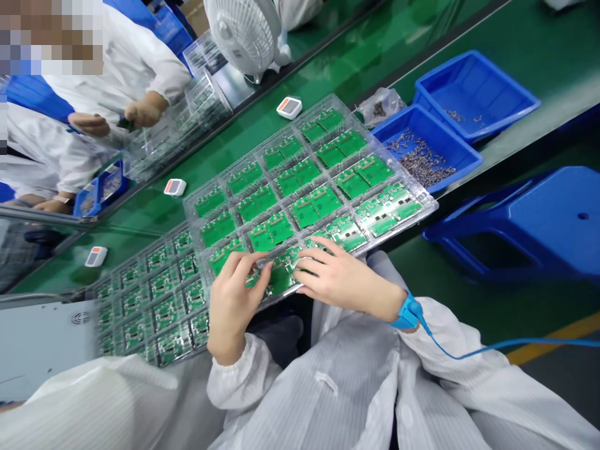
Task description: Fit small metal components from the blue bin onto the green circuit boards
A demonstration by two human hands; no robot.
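Observation:
A clear plastic tray (424, 201) holds rows of green circuit boards (309, 203) and rests on the green bench and my lap. My left hand (233, 300) lies on the tray's near edge, fingers curled and pinched over a board (281, 275) there. My right hand (340, 275) rests beside it with fingers bent down onto the same board area, a blue wrist strap (409, 310) with a coiled cord on its wrist. What the fingertips grip, if anything, is hidden.
A second tray of boards (154, 294) lies to the left. Two blue bins (464, 156) with small metal parts stand at the right, beside a blue stool (539, 219). A white fan (246, 31) and small white devices (289, 107) sit farther back. Another person's hands (117, 119) work at upper left.

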